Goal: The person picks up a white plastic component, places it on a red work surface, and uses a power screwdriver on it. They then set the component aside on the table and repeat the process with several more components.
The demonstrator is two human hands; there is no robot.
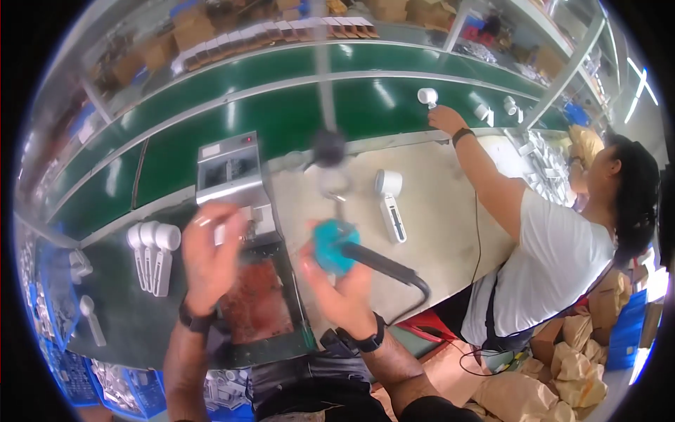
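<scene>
My right hand (pixel 341 292) is wrapped round a teal powered screwdriver (pixel 333 246) with a black cord sleeve running off to the right. My left hand (pixel 214 257) is raised in front of a grey box-shaped bench machine (pixel 235 176), fingers apart and blurred, with nothing visible in them. Beyond the screwdriver, a pale round part (pixel 335 181) is blurred under a dark hanging piece (pixel 329 148). On the pale board to the right lies a white handheld fan (pixel 391 204), its handle toward me. Below my left hand sits a reddish worn plate (pixel 256 302).
Several white fans (pixel 153 257) lie side by side at the left. A co-worker (pixel 548 246) on the right reaches to another fan (pixel 427 97) on the green conveyor (pixel 281 105). Blue crates (pixel 140 390) with white parts stand at lower left, brown paper bags (pixel 576 359) at lower right.
</scene>
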